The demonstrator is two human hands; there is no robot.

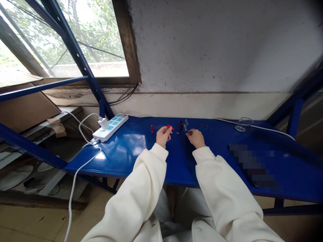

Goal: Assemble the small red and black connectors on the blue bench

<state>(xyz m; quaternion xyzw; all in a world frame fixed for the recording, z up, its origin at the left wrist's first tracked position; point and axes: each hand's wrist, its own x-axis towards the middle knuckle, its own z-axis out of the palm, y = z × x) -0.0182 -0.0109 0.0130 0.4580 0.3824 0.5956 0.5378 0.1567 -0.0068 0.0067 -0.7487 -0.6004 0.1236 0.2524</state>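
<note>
My left hand [163, 137] is closed on a small red plastic part [169, 126], held just above the blue table. To its right, my right hand [196, 137] is low over the tabletop with thumb and fingertips pinched together; anything between them is too small to make out. Just beyond those fingertips lie several small clear pieces [186, 123], beside a black and red part [181, 125]. A tiny copper-coloured bit [177, 132] rests between my hands. Left of my left hand, a small red cylinder [151, 128] stands upright.
Several tiny metal parts [203, 126] lie right of my right hand. Farther right are a clear round container [240, 128] and a dark flat, blurred-out object [249, 164]. A white power strip [111, 127] with cables occupies the left end of the blue table [121, 158].
</note>
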